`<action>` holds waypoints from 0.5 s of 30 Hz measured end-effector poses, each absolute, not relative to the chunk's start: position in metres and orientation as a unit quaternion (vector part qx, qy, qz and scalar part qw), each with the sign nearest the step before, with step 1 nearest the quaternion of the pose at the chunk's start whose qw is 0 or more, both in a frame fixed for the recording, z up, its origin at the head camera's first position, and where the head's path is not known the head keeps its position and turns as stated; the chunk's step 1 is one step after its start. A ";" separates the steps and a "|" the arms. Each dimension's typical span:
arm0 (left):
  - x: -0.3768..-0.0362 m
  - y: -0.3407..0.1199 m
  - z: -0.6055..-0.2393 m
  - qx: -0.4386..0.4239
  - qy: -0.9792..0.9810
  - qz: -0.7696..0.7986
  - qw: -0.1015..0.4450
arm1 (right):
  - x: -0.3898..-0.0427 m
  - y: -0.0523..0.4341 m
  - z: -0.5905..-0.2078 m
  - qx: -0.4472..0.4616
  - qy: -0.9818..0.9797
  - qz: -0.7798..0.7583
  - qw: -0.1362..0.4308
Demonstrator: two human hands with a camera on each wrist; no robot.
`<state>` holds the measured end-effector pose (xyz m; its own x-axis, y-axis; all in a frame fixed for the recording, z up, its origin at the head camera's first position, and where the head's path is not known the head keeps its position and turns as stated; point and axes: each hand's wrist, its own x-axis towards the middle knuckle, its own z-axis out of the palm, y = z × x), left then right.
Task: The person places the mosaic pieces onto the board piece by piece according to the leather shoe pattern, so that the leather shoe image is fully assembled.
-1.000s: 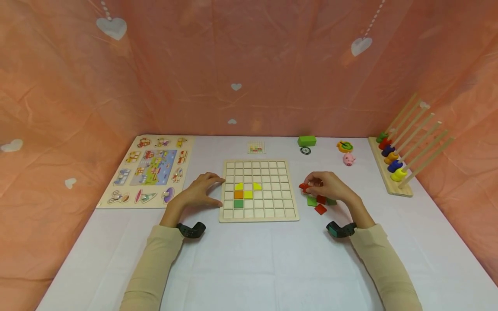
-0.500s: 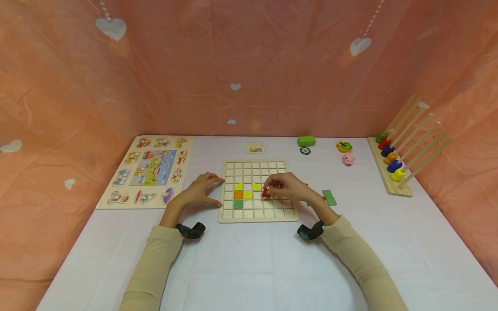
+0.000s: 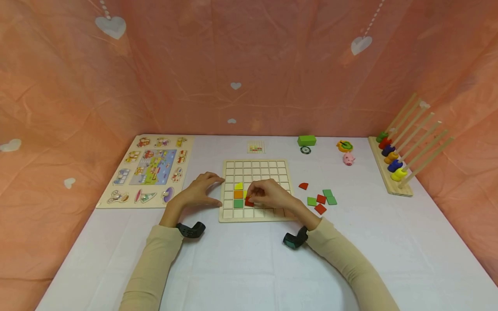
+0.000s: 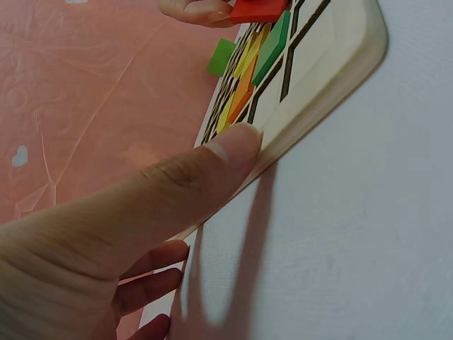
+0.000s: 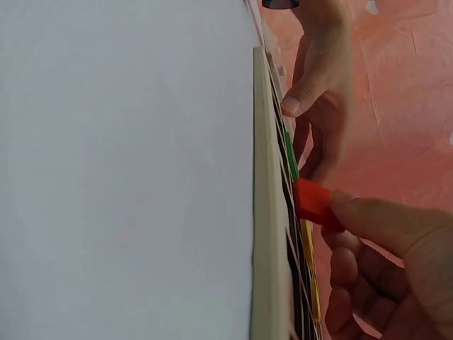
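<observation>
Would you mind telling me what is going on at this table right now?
A person is filling a wooden grid board with coloured tiles. The right hand pinches a red tile just over the board, beside the green tile and below the orange and yellow ones. The left hand rests against the board's left edge, thumb on its rim. Spare red and green tiles lie on the table to the right.

A flat red square tile (image 3: 249,201) is pinched just above the wooden grid board (image 3: 282,171), beside the green tile (image 3: 238,204). The board lies flat on the desk, carrying yellow, orange and green tiles in its left columns.
</observation>
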<state>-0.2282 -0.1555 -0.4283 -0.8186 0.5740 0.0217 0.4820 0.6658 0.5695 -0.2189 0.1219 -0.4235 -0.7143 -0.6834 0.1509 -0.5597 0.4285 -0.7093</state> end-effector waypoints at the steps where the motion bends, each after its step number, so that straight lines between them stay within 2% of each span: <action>1: -0.228 -0.156 -0.428 0.291 0.909 0.288 0.080 | -0.219 0.121 -0.424 -0.367 0.844 -0.384 0.077; 8: -0.227 -0.155 -0.425 0.287 0.908 0.292 0.083 | -0.216 0.120 -0.427 -0.361 0.855 -0.368 0.059; 15: -0.227 -0.155 -0.425 0.291 0.907 0.294 0.080 | -0.214 0.122 -0.427 -0.367 0.859 -0.350 0.070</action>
